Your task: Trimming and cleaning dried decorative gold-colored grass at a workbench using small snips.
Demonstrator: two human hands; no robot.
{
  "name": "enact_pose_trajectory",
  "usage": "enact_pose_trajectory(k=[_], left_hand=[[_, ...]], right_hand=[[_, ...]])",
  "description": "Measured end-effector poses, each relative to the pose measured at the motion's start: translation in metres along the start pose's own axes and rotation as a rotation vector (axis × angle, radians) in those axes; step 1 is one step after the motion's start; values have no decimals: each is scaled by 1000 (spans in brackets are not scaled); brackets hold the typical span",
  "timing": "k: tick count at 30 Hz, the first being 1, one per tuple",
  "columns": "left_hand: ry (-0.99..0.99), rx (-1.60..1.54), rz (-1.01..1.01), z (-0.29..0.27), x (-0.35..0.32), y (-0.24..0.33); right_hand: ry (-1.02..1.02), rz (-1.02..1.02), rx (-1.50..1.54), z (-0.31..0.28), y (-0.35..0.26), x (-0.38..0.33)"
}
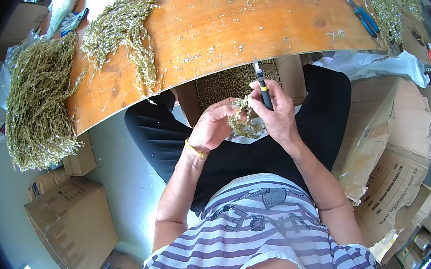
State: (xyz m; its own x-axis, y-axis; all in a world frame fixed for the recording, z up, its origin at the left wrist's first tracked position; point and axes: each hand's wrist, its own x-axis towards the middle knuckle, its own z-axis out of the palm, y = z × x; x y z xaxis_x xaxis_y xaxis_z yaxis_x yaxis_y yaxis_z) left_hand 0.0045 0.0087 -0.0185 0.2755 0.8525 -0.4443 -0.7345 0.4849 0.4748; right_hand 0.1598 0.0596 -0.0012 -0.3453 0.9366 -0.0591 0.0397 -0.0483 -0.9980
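Observation:
My left hand (211,128) is closed on a strand of gold beads (243,121), pinching it between thumb and fingers above my lap. Close beside it, my right hand (279,113) grips pliers (264,93) with a black-and-yellow handle, seen nearly edge-on, their metal tip pointing up toward the table edge. The thumb of this hand is close to the strand, but whether it touches is hard to see. Below the table edge, beyond my hands, an open cardboard box (293,76) holds many loose gold beads (216,88).
On the wooden table (204,30) lie scattered beads, a bunch of gold strands (120,31) and blue-handled pliers (363,18). A thick bundle of strands (38,100) hangs over the left edge. Cardboard boxes stand left (75,223) and right (387,169) of my legs.

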Motion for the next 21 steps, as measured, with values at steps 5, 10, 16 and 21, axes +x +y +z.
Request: enact_pose_trajectory(k=[5,10,16,21], left_hand=[[-4,7,44,10,-3,-2],[-6,93,110,7,0,-8],[40,30,175,9,0,-13],[12,35,233,5,1,-13]], right_hand=[[26,-21,6,2,0,-3],[23,-32,3,3,1,-3],[1,55,158,5,3,-4],[15,12,174,4,3,-2]])
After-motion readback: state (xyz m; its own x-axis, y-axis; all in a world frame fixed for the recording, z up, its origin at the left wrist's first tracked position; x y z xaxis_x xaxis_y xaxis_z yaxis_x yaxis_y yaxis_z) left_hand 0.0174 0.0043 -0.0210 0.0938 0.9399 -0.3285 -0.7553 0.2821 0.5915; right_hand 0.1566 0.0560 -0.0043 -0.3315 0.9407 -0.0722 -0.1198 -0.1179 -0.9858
